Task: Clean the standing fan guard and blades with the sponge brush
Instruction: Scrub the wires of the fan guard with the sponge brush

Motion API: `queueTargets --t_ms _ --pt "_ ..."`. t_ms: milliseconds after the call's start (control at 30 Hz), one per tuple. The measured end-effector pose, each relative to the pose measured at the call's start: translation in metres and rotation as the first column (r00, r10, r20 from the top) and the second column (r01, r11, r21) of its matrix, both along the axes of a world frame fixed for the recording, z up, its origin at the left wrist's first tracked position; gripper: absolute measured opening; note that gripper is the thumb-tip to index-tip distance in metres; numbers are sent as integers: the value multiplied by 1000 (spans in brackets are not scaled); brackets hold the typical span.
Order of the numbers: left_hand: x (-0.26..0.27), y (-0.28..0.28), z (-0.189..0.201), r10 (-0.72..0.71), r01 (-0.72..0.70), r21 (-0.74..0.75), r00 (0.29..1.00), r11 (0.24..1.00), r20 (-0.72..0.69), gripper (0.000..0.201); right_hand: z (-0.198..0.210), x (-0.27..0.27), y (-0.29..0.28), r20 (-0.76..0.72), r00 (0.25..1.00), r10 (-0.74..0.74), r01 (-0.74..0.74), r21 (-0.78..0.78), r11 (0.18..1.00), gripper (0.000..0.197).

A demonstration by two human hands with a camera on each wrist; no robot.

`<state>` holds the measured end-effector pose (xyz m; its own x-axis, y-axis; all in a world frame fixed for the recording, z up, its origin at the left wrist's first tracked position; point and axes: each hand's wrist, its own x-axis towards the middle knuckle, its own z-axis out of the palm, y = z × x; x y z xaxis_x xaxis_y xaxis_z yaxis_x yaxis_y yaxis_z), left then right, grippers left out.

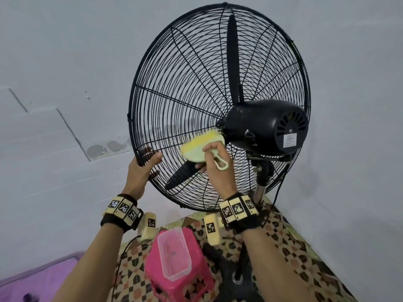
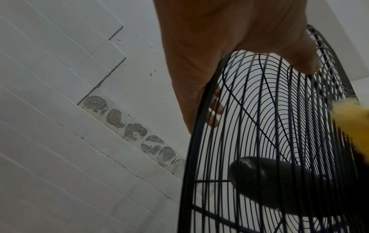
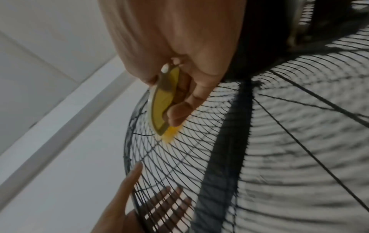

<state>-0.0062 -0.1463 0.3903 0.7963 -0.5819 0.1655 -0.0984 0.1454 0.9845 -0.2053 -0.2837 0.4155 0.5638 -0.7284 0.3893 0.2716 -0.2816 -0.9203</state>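
head view alone – clear tub (image 1: pixel 174 253) on pink stool (image 1: pixel 196 277).

A clear plastic tub (image 1: pixel 174 253) sits atop a pink stool (image 1: pixel 181 277) (patterned mat (image 1: pixel 305 258) below).

the left hand (image 1: pixel 142 168) gripped the lower-left rim of the black wire fan guard (image 1: pixel 174 88), thumb on the near side. the right hand (image 1: pixel 214 164) held the pale green sponge brush (image 1: pixel 201 148), its yellow bristles against the guard just beside the motor housing (image 1: pixel 265 126). below, a clear plastic container (image 1: pixel 173 252) sat on a pink stool (image 1: pixel 181 277) on the patterned floor (image 1: pixel 305 258).
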Motion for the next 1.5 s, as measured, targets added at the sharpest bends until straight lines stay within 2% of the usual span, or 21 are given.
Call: queueTargets --t_ms 100,200,333,400,533,700,800,867,933,1000,1100,1200,1300,1400,1500 --pt "4 0 -1 3 -3 -13 1000 1000 -11 76 -28 -13 9 -43 999 -23 29 135 990 17" --pt "4 0 -1 -12 12 -7 1000 1000 -10 66 -21 -14 10 20 1000 -22 17 189 982 22" --pt "0 -3 -2 -12 12 -13 1000 1000 0 79 2 4 6 122 992 30 -47 137 989 25" --pt "1 -3 -2 -5 4 -19 1000 1000 -5 83 -7 0 8 109 994 -3 -20 209 978 26" --pt "4 0 -3 -1 1 -15 1000 1000 -8 69 -30 -18 14 31 998 -54 42 310 950 30" --pt "1 -3 -3 -16 17 -13 1000 1000 15 84 -1 -1 7 186 982 16 -65 262 963 41" --pt "1 -2 -4 -9 10 -23 1000 1000 8 84 -18 -2 10 146 988 -53 -1 349 937 50" --pt "4 0 -5 0 0 -24 1000 1000 -1 78 -39 -10 15 96 989 -113 57 456 888 53" --pt "5 1 -6 4 -4 -15 1000 1000 -2 68 -49 -16 17 80 988 -135 74 519 852 43" --pt "5 0 -9 4 -4 -9 1000 1000 9 59 -39 -13 14 121 987 -109 39 477 878 29" --pt "3 -3 -11 10 -10 -14 1000 1000 20 54 -18 0 6 188 978 -95 11 408 913 22" --pt "6 -3 -13 15 -15 -27 1000 1000 13 64 -20 -2 5 170 963 -208 89 529 844 12" --pt "8 0 -12 16 -16 -31 1000 999 16 80 -36 -11 11 120 948 -296 167 605 779 12" --pt "6 0 -12 13 -11 -32 999 999 44 88 -22 -5 10 210 949 -237 97 520 849 13" --pt "3 -1 -12 8 -6 -25 998 1000 59 76 -7 6 3 223 950 -218 85 489 868 12"
